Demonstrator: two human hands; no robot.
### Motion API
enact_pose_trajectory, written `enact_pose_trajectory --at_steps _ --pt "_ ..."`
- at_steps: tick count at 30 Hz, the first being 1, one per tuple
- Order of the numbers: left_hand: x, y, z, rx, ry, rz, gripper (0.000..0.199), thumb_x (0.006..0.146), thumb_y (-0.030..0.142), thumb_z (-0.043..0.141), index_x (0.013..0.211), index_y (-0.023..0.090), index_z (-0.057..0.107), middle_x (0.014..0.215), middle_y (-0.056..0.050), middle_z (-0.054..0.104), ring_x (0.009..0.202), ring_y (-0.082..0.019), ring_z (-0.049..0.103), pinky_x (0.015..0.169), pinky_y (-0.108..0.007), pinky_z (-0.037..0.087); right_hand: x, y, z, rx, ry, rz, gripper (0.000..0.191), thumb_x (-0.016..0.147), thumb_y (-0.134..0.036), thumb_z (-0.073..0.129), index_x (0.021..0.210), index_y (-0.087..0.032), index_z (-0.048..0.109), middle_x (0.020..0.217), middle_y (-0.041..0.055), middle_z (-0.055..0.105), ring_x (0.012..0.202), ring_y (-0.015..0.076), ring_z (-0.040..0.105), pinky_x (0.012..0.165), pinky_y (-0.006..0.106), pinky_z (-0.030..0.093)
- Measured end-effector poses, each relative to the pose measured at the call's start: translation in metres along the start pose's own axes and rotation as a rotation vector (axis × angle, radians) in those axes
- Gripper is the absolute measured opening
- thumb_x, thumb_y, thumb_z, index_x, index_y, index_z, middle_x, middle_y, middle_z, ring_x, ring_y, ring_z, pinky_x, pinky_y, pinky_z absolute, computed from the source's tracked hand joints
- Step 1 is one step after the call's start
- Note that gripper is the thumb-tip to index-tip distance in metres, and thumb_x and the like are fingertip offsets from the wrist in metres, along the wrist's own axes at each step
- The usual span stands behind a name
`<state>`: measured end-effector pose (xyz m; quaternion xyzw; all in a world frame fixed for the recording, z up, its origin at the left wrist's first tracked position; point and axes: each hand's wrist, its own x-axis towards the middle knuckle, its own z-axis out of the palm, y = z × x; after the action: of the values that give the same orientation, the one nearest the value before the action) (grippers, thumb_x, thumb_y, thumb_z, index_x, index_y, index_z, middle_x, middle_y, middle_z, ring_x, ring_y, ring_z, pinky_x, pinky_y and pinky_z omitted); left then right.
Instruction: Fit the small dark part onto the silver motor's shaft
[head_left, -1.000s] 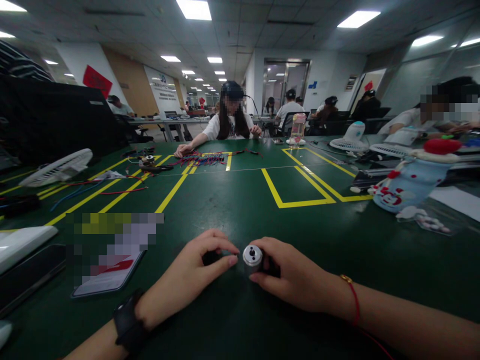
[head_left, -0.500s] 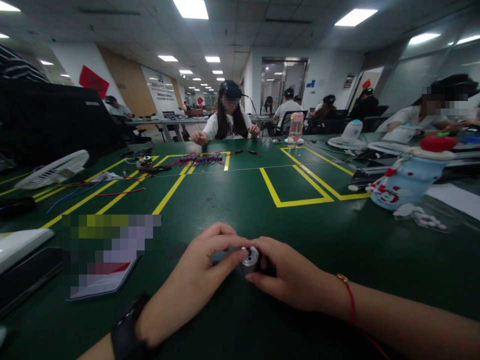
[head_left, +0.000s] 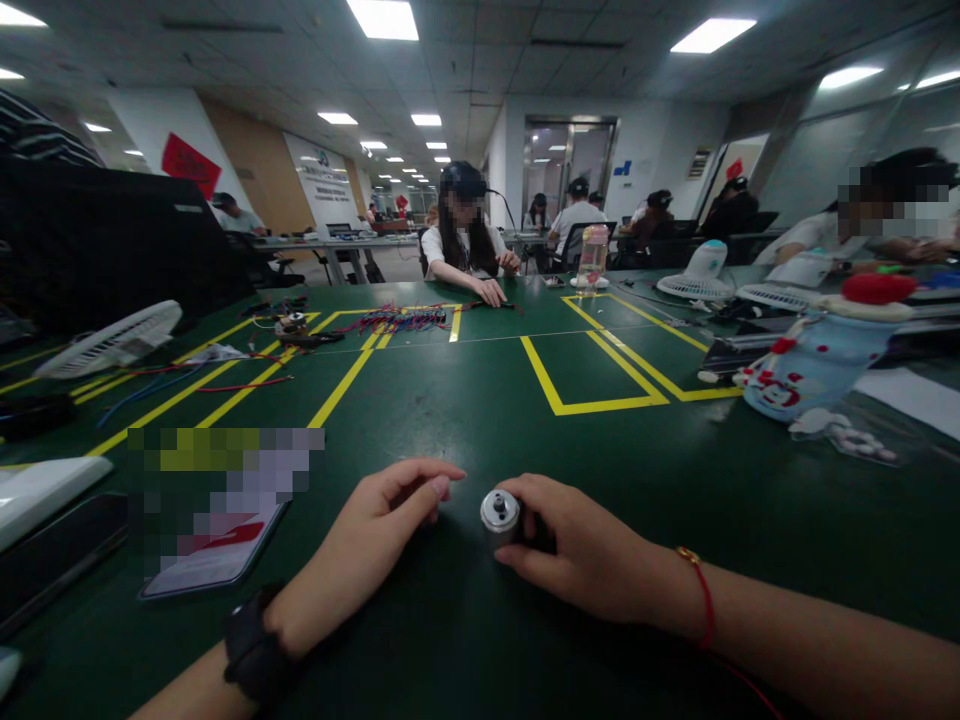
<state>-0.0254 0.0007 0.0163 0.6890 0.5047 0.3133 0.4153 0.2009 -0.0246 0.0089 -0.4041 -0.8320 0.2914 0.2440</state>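
Note:
A small cylindrical metal motor (head_left: 500,512) stands upright on the dark green table, its silver top and short central shaft facing up. My right hand (head_left: 574,545) is wrapped around its right side, thumb at the near edge and index finger along the far edge. To the left of the motor, apart from it, is my left hand (head_left: 394,515). Its index finger stretches out toward the motor, the thumb is apart from that finger, and the other fingers curl under. Nothing shows in this hand.
A card in a clear sleeve (head_left: 202,560) lies at left beside a dark phone-like slab (head_left: 67,560). Tangled wires (head_left: 405,318) lie farther off, near a co-worker's hand (head_left: 491,292). A blue cup (head_left: 810,360) stands at right. Yellow tape (head_left: 611,407) marks the table.
My left hand has let go of the motor's top and drawn back to the left, uncovering the shaft. My right hand keeps its hold. The co-worker's hand has moved across to the right.

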Motion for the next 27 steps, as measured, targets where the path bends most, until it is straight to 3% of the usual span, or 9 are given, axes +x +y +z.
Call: enact_pose_trajectory --at_steps 5,19,27 --pt "0.005 -0.009 -0.001 -0.145 0.057 -0.067 0.027 0.088 0.038 0.053 0.102 0.02 0.067 0.075 0.0 0.059 0.065 -0.015 0.053 0.058 -0.024 0.04 0.0 0.001 0.0 0.007 0.001 0.009 0.031 0.08 -0.022 0.065 0.11 -0.02 0.055 0.093 0.003 0.059 0.075 0.0157 0.051 0.066 0.029 0.042" --pt "0.004 -0.011 0.001 -0.193 0.023 -0.027 0.024 0.089 0.031 0.052 0.111 0.021 0.057 0.079 0.002 0.057 0.07 -0.014 0.053 0.066 -0.025 0.043 0.0 0.001 0.001 0.008 0.007 0.013 0.032 0.08 -0.02 0.065 0.11 -0.021 0.055 0.092 0.0026 0.059 0.074 0.0159 0.051 0.065 0.029 0.041" --pt "0.0 -0.01 0.006 -0.051 -0.067 0.062 0.018 0.089 0.03 0.052 0.105 0.023 0.058 0.091 -0.001 0.061 0.082 -0.018 0.057 0.073 -0.029 0.046 0.0 0.001 0.001 0.01 0.012 0.009 0.028 0.08 -0.019 0.064 0.107 -0.02 0.055 0.092 0.0032 0.058 0.074 0.0156 0.051 0.065 0.029 0.042"
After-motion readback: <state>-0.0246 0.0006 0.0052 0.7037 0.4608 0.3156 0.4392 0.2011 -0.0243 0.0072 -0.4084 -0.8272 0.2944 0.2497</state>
